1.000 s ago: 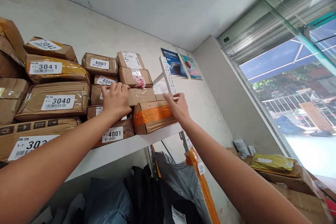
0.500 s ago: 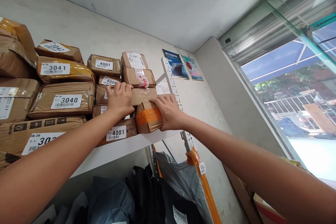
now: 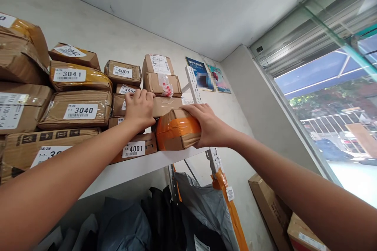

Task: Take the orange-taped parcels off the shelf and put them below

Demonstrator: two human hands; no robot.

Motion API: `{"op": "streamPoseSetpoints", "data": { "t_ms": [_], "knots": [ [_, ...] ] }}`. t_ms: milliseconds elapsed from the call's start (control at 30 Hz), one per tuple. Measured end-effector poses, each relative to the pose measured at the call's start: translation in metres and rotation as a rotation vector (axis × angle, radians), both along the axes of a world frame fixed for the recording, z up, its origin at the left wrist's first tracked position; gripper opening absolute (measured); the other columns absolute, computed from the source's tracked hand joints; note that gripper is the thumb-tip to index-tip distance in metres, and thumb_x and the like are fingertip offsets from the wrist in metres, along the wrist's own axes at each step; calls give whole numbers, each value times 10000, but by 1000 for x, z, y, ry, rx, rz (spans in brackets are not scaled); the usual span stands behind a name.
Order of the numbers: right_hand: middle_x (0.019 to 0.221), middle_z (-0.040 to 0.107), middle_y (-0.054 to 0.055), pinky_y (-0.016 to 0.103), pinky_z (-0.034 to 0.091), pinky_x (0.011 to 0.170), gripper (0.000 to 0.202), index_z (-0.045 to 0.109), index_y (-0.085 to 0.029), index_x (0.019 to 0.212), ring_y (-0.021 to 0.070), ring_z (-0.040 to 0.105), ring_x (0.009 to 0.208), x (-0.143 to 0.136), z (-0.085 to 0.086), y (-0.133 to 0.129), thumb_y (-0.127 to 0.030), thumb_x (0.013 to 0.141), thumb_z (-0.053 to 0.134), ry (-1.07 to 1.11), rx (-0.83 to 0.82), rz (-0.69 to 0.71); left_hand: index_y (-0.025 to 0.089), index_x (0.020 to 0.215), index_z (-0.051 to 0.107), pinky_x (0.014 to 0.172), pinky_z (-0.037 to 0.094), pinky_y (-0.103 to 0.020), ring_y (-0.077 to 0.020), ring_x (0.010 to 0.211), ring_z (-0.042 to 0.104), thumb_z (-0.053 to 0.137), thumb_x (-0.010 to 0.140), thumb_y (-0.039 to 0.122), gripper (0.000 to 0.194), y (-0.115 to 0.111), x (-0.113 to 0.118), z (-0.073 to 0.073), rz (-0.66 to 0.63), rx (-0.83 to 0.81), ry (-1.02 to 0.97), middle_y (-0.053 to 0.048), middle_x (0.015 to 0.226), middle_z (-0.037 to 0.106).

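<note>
My right hand (image 3: pixel 210 125) grips the right end of a brown box with orange tape (image 3: pixel 178 129), its fingers over the top. That box sits at the shelf's front edge, right of the box labelled 4001 (image 3: pixel 134 148). My left hand (image 3: pixel 138 111) rests with bent fingers against the stacked small boxes, just below the one labelled 4009 (image 3: pixel 126 89); what its fingertips hold, if anything, is hidden. Behind the orange-taped box lies a flat brown box (image 3: pixel 167 103), with two more cartons (image 3: pixel 163 84) stacked on it.
Boxes labelled 3040 (image 3: pixel 80 111), 3041 (image 3: pixel 70 74) and 4007 (image 3: pixel 122 71) fill the left of the white shelf (image 3: pixel 126 172). A perforated post (image 3: pixel 193 82) stands right. Dark bags (image 3: pixel 123 223) lie below; cartons (image 3: pixel 271 204) stand lower right.
My right hand has drawn the orange-taped box forward and to the right, so more of its side shows. My left hand stays against the stack. The view has shifted slightly.
</note>
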State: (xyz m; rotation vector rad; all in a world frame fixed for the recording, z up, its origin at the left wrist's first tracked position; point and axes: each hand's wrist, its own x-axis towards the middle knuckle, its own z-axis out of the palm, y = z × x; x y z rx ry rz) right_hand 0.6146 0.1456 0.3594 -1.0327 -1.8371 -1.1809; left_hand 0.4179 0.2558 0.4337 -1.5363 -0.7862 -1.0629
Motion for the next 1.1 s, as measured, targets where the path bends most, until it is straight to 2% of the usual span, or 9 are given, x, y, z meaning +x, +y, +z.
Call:
{"op": "streamPoseSetpoints", "data": {
  "t_ms": [233, 367, 500, 600, 700, 800, 933, 1000, 1100],
  "knots": [
    [1296, 523, 127, 598, 342, 1078, 987, 372, -244, 1379, 367, 474, 1186, 7, -7, -18, -122, 489, 781, 27, 24, 65, 112, 1249, 464, 968, 323, -471, -338, 1196, 427, 632, 656, 176, 620, -7, -2, 0, 16, -22, 10, -181, 1252, 528],
    [1327, 499, 110, 599, 363, 1081, 986, 357, -306, 1405, 401, 451, 1240, 13, -19, -35, -172, 540, 810, 58, 50, 101, 123, 1250, 466, 968, 324, -476, -338, 1189, 430, 634, 645, 171, 629, -5, -4, 0, 10, -26, 14, -177, 1247, 531],
    [1322, 498, 100, 557, 394, 1077, 909, 343, -336, 1434, 388, 469, 1233, 24, -45, -53, -252, 651, 798, 72, 139, 148, 122, 1235, 477, 982, 314, -485, -337, 1176, 434, 632, 650, 172, 607, -2, -3, -2, 4, -20, 28, -178, 1233, 535],
    [1351, 481, 91, 513, 441, 1066, 852, 335, -356, 1453, 374, 478, 1248, 35, -71, -65, -343, 726, 778, 168, 130, 197, 99, 1214, 490, 974, 313, -495, -340, 1155, 443, 607, 659, 142, 570, 2, -3, -8, 0, 12, 83, -189, 1202, 537],
    [1354, 483, 79, 495, 480, 1045, 841, 338, -393, 1452, 369, 508, 1227, 45, -95, -71, -376, 735, 776, 246, 110, 219, 100, 1200, 503, 965, 313, -492, -340, 1144, 449, 581, 677, 119, 529, 5, -4, -13, 14, 31, 144, -189, 1181, 541],
    [1337, 504, 73, 513, 473, 1051, 819, 362, -410, 1432, 365, 533, 1206, 52, -109, -68, -353, 726, 774, 306, 93, 241, 102, 1208, 499, 973, 307, -492, -344, 1153, 444, 590, 692, 138, 526, 5, -5, -15, 33, 25, 153, -190, 1189, 537],
    [1386, 516, 58, 552, 422, 1092, 900, 392, -398, 1415, 382, 522, 1247, 58, -100, -61, -326, 636, 836, 414, 6, 376, 104, 1225, 482, 966, 315, -488, -351, 1183, 426, 609, 687, 169, 556, 3, -6, -15, 46, 9, 151, -193, 1218, 526],
    [1387, 537, 46, 560, 419, 1090, 932, 449, -385, 1375, 391, 514, 1260, 61, -83, -61, -286, 553, 876, 490, -35, 443, 107, 1228, 482, 949, 324, -483, -351, 1183, 428, 603, 679, 163, 565, 3, -7, -14, 49, -8, 154, -192, 1220, 529],
    [1252, 643, 31, 581, 468, 1013, 856, 593, -369, 1226, 407, 549, 1202, 65, -46, -71, -203, 434, 873, 658, -88, 568, 94, 1238, 484, 924, 334, -485, -361, 1183, 430, 615, 651, 162, 605, 2, -8, -14, 58, -22, 171, -202, 1220, 531]
  ]
}}
